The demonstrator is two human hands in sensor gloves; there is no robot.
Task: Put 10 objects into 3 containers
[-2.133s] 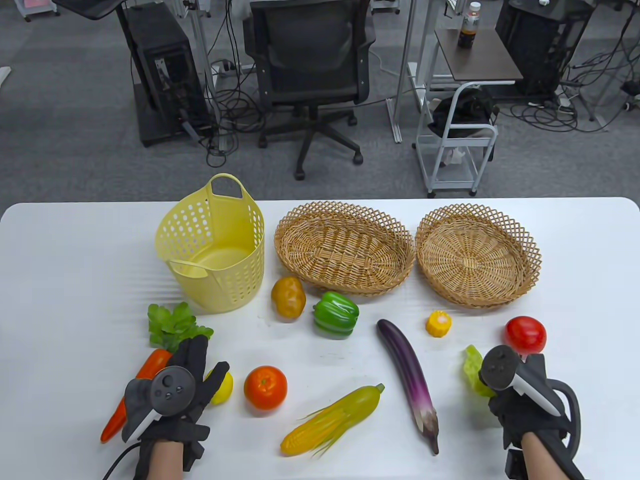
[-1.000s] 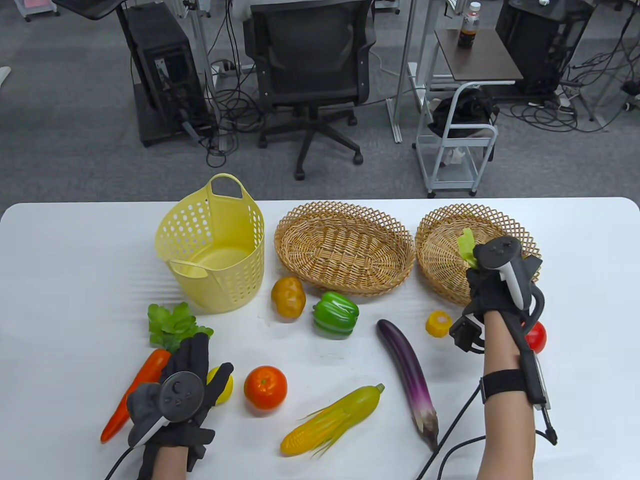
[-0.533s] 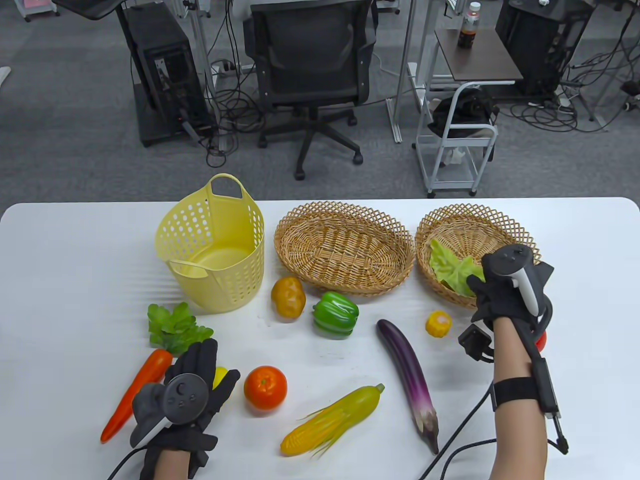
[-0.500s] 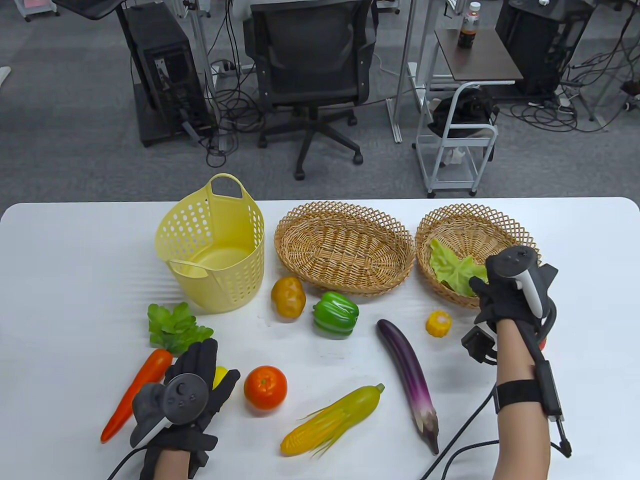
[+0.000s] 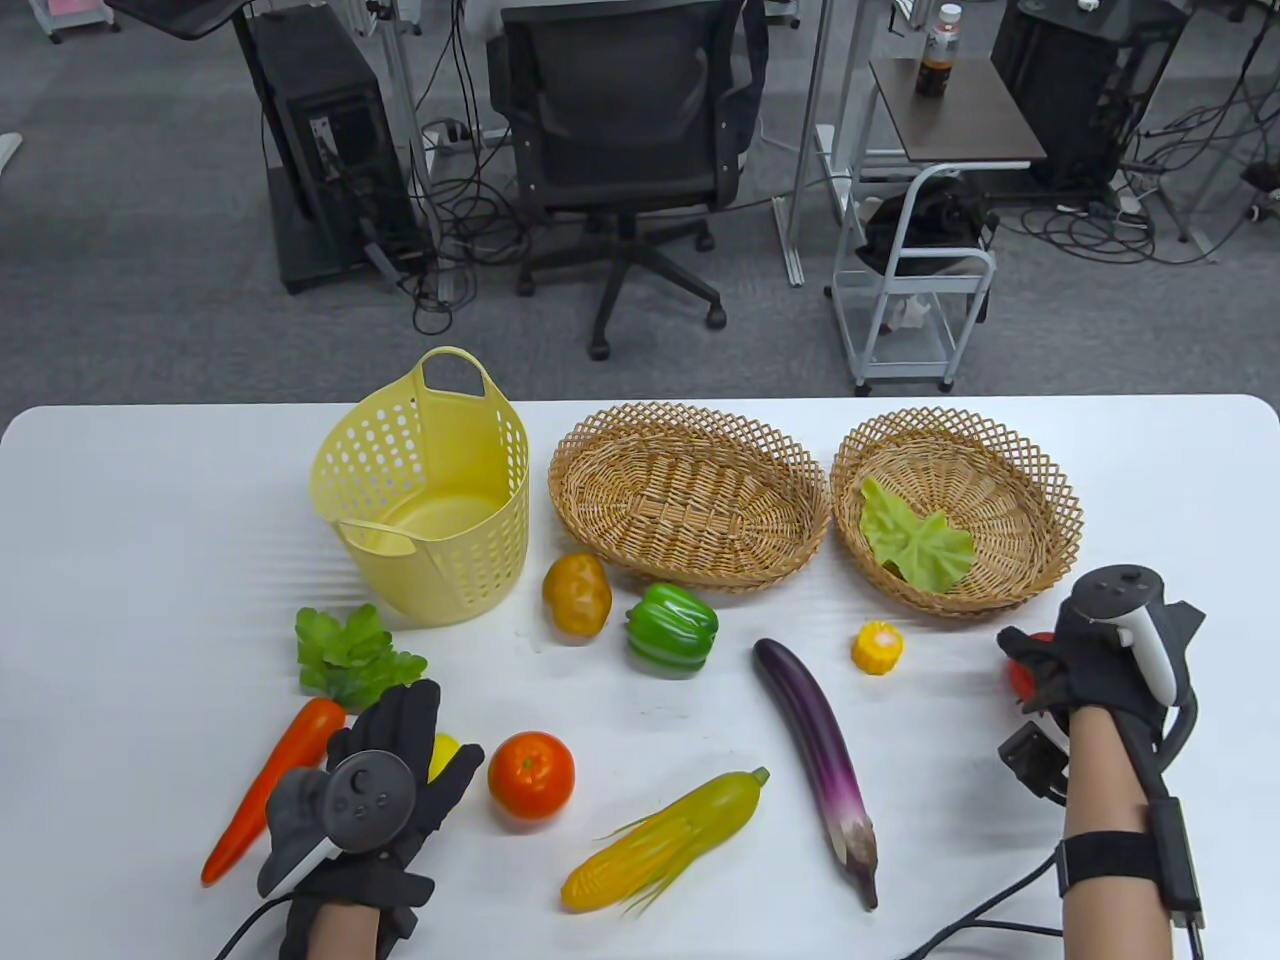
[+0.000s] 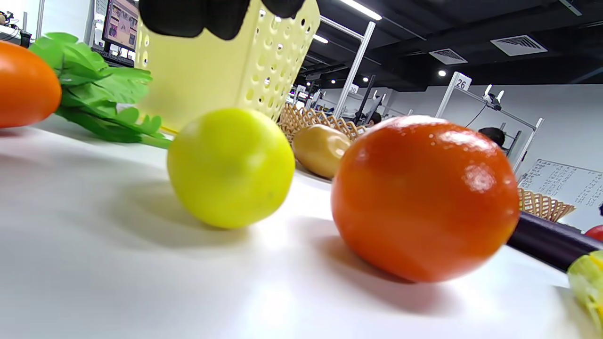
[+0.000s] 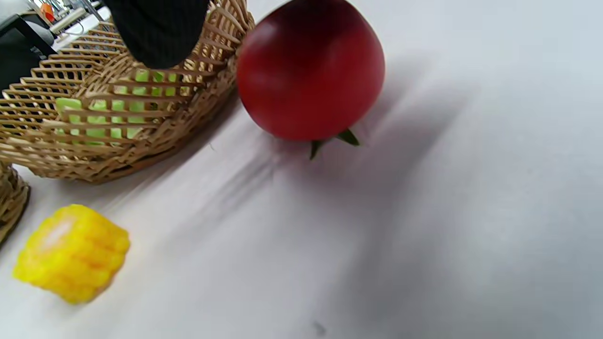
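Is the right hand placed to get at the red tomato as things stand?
Probably yes: the right hand hovers directly over the tomato, which sits on bare table beside the wicker basket, nothing between them.

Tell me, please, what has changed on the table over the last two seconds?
The right hand carried the lettuce leaf from beside the tomato into the right wicker basket, let it go, and drew back to hover over the tomato. The left hand barely shifted, resting near the lemon; everything else stayed put.
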